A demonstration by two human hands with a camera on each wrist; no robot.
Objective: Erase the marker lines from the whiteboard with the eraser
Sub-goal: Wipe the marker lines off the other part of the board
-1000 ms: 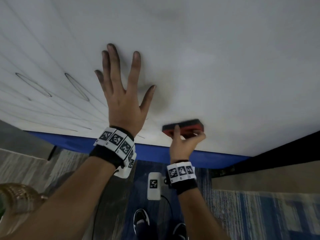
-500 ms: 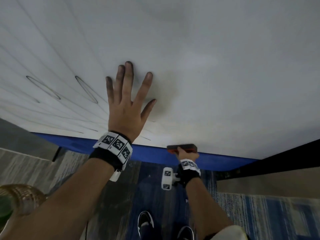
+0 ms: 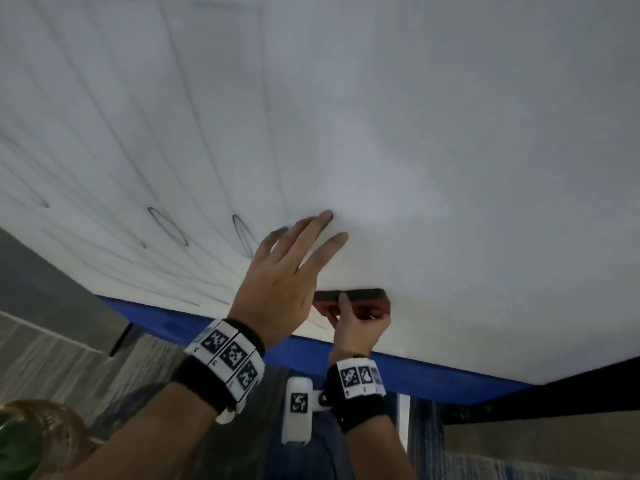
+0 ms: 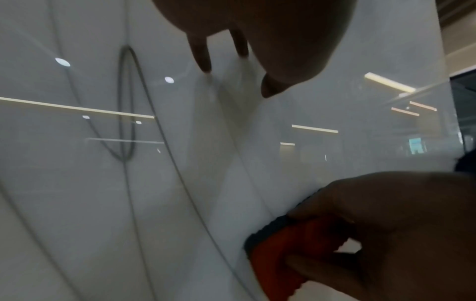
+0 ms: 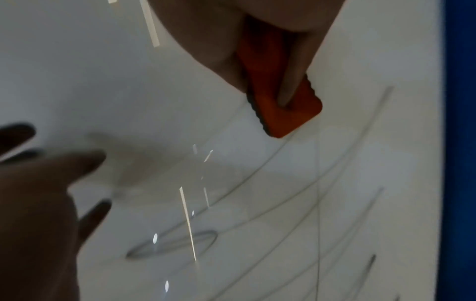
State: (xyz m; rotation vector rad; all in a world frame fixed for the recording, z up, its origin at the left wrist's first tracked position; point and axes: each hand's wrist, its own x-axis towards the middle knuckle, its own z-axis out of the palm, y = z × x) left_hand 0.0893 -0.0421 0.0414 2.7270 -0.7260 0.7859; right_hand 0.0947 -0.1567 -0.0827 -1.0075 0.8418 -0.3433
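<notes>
The whiteboard (image 3: 450,150) fills the upper part of the head view, with thin dark marker lines (image 3: 166,161) and ovals (image 3: 242,235) across its left half. My right hand (image 3: 358,327) grips a red eraser with a black felt face (image 3: 363,301), pressed against the board near its lower edge. In the right wrist view the eraser (image 5: 285,106) sits just above a curved line (image 5: 257,175). My left hand (image 3: 287,268) lies flat on the board with straight, spread fingers, just left of the eraser (image 4: 285,252) and partly in front of it.
A blue strip (image 3: 398,372) runs along the board's bottom edge. Below are carpet (image 3: 519,462), my shoes and a brownish round object (image 3: 41,431) at the lower left. A dark panel (image 3: 571,396) stands at the right. The board's right half shows no lines.
The eraser went down to the blue edge, then came back up a little. My left hand slid down and right, now close beside the eraser.
</notes>
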